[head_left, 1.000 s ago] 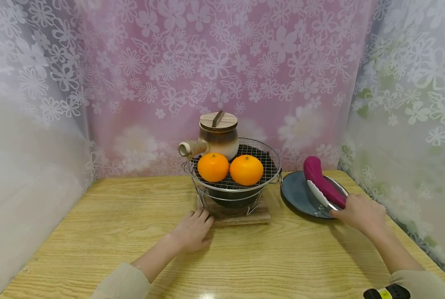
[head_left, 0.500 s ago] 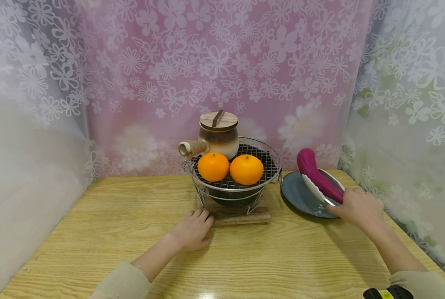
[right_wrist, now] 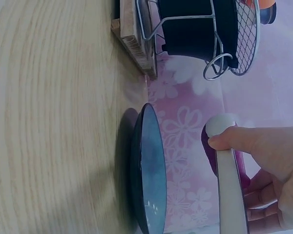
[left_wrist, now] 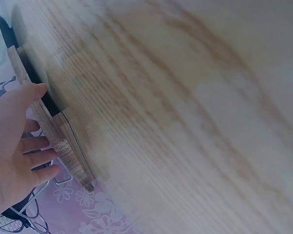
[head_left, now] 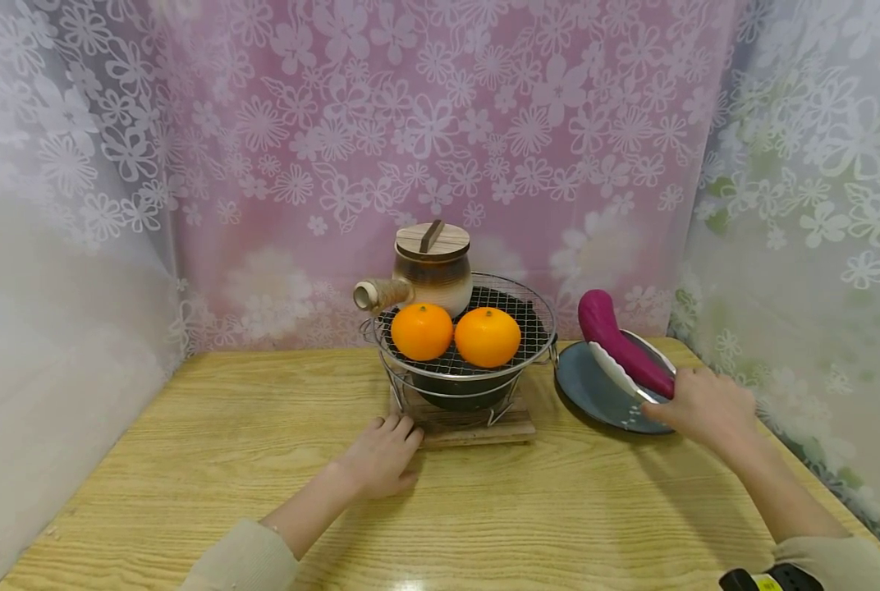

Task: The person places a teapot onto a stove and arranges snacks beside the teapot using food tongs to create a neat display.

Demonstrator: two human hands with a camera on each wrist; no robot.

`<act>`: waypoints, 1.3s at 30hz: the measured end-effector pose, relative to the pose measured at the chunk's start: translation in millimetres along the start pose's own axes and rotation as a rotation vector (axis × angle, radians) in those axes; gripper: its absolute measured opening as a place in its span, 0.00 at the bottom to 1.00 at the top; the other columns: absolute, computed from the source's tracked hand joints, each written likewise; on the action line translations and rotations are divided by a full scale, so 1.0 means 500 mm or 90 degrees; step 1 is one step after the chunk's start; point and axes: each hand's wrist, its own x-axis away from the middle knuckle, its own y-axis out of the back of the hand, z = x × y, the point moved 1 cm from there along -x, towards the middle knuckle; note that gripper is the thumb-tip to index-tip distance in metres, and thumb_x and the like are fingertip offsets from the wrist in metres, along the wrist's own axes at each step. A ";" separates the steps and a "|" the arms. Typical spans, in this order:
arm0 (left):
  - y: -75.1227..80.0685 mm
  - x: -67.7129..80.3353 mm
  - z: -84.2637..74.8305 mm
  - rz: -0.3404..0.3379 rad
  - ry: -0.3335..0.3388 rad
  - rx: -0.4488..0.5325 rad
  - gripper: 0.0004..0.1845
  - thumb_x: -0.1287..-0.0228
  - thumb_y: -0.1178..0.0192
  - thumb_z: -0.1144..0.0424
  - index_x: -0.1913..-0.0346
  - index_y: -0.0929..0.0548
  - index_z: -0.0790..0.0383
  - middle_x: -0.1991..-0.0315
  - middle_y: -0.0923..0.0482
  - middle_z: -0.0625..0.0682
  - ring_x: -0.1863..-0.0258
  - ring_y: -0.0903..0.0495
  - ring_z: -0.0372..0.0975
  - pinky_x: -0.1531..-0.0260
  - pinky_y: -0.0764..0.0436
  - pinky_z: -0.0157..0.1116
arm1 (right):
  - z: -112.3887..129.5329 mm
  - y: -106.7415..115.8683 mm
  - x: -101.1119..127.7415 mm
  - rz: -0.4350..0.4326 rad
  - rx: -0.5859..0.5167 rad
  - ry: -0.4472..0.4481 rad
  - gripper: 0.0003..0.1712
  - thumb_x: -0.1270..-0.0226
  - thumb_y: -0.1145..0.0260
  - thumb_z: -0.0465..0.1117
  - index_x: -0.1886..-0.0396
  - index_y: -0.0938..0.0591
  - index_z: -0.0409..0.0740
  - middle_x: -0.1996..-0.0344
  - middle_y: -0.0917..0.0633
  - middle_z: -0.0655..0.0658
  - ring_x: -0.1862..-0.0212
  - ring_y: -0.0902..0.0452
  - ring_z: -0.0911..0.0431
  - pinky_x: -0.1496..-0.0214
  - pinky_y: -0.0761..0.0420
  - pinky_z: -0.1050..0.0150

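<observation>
Right hand (head_left: 702, 408) fingers clamp white tongs (head_left: 617, 371) on one smooth purple eggplant (head_left: 621, 344) over the round dark plate (head_left: 591, 384); left hand (head_left: 381, 454) flat, fingers relaxed, on the woodgrain counter (head_left: 263, 460); two glossy oranges (head_left: 421, 330) center frame.

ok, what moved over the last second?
The right hand, gripping tongs clamped on the purple eggplant, carried it up and left above the dark plate, toward the grill. The left hand stayed at the wooden base; oranges and pot unchanged.
</observation>
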 end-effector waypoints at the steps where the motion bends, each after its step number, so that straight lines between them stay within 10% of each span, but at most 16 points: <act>1: 0.000 0.000 0.000 0.000 0.000 -0.002 0.30 0.43 0.43 0.41 0.46 0.27 0.61 0.54 0.30 0.55 0.54 0.30 0.46 0.58 0.28 0.40 | 0.000 0.002 0.000 0.003 0.001 0.001 0.30 0.57 0.32 0.60 0.77 0.28 0.36 0.81 0.28 0.42 0.79 0.33 0.47 0.81 0.36 0.53; 39: -0.002 -0.002 0.001 -0.014 -0.002 -0.009 0.30 0.44 0.42 0.41 0.48 0.26 0.61 0.55 0.30 0.54 0.55 0.29 0.46 0.58 0.28 0.40 | 0.021 0.049 -0.017 0.001 -0.009 0.020 0.31 0.53 0.33 0.61 0.72 0.26 0.36 0.80 0.27 0.43 0.80 0.32 0.49 0.81 0.36 0.53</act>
